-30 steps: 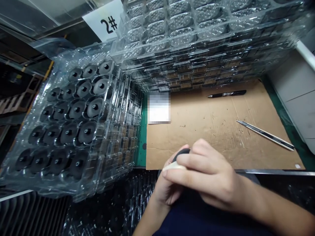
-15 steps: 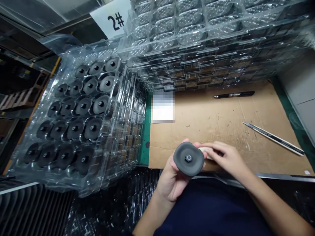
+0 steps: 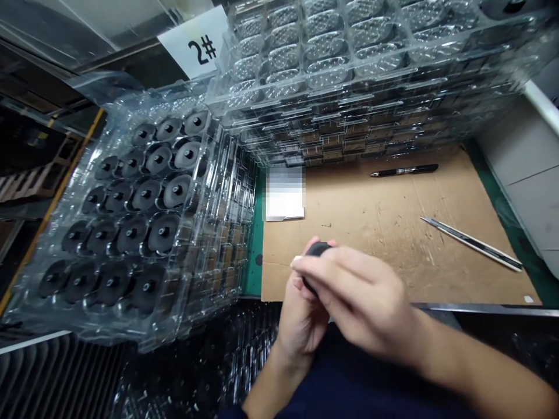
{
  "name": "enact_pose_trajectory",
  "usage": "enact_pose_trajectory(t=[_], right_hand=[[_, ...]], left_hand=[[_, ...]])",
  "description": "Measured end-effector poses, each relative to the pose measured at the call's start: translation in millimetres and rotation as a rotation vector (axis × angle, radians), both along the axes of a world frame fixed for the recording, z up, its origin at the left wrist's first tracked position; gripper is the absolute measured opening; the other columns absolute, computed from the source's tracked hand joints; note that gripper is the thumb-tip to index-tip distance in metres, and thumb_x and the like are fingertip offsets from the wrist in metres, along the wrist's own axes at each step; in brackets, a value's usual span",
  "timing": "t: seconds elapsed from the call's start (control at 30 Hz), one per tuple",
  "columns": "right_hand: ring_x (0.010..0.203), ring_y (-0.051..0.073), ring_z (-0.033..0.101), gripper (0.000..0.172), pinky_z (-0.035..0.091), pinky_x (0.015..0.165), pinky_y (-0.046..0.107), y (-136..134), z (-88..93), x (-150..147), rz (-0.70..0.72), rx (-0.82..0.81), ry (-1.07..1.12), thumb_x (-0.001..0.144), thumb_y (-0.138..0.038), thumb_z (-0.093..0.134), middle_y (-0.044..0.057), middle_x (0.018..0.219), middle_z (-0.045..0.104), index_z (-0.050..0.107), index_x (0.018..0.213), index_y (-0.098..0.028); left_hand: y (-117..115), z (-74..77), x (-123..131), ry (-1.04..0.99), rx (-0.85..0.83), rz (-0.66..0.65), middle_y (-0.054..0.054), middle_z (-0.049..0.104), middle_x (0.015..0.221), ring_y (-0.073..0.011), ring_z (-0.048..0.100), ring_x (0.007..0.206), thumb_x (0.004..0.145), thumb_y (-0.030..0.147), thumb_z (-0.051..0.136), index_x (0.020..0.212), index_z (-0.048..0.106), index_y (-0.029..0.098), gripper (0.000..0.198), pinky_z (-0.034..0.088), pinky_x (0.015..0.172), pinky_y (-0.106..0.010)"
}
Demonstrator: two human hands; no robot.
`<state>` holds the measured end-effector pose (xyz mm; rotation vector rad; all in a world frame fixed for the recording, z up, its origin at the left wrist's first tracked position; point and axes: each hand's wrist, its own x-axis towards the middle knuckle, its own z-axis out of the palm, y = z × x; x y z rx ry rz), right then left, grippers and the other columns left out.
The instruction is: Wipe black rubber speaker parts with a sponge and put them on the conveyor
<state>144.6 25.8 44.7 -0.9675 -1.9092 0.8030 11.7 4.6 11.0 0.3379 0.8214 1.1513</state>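
A dark grey round disc (image 3: 318, 249) with a dished face lies in the grip of my left hand (image 3: 301, 320), just above the near edge of the cardboard. My right hand (image 3: 371, 294) covers most of the disc, its fingers pressed together over the face. A small pale bit (image 3: 296, 262) shows at the right fingertips; whether it is a cloth or a nail is unclear. The disc's centre stud is hidden behind the right hand.
On the left stands a stack of clear plastic trays (image 3: 209, 233) holding several similar discs (image 3: 163, 233). Another clear tray stack (image 3: 327, 110) lines the back. A pen (image 3: 404, 170) and a craft knife (image 3: 471, 241) lie on the cardboard (image 3: 349, 203), near a blurred white paper (image 3: 285, 203).
My right hand has moved left from beside the disc to over its face, hiding most of it. The pale wad in its fingers is now mostly out of sight.
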Motion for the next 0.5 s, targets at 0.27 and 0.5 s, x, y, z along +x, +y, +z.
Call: enact_pose_trajectory(t=[0.27, 0.5], right_hand=[[0.074, 0.012, 0.055, 0.026, 0.045, 0.068, 0.025, -1.6, -7.7, 21.6, -0.125, -0.04, -0.177, 0.085, -0.009, 0.05, 0.005, 0.084, 0.063, 0.063, 0.107, -0.016], [0.082, 0.013, 0.056, 0.022, 0.045, 0.073, 0.028, 27.8, -59.6, 37.7, -0.18, -0.107, -0.126, 0.09, -0.022, 0.047, 0.002, 0.091, 0.067, 0.065, 0.103, -0.023]], left_hand=[[2.0, -9.1, -7.0, -0.043, -0.042, -0.051, 0.0, 0.066, 0.11, -0.0146, 0.062, 0.098, 0.067, 0.035, 0.074, 0.109, 0.064, 0.026, 0.043, 0.047, 0.086, -0.02], [-5.9, -10.8, -15.6, -0.186, -0.135, -0.208, -0.01, 0.058, 0.125, -0.0289, 0.06, 0.107, 0.069, 0.048, 0.067, 0.12, 0.057, 0.024, 0.057, 0.042, 0.097, -0.041]])
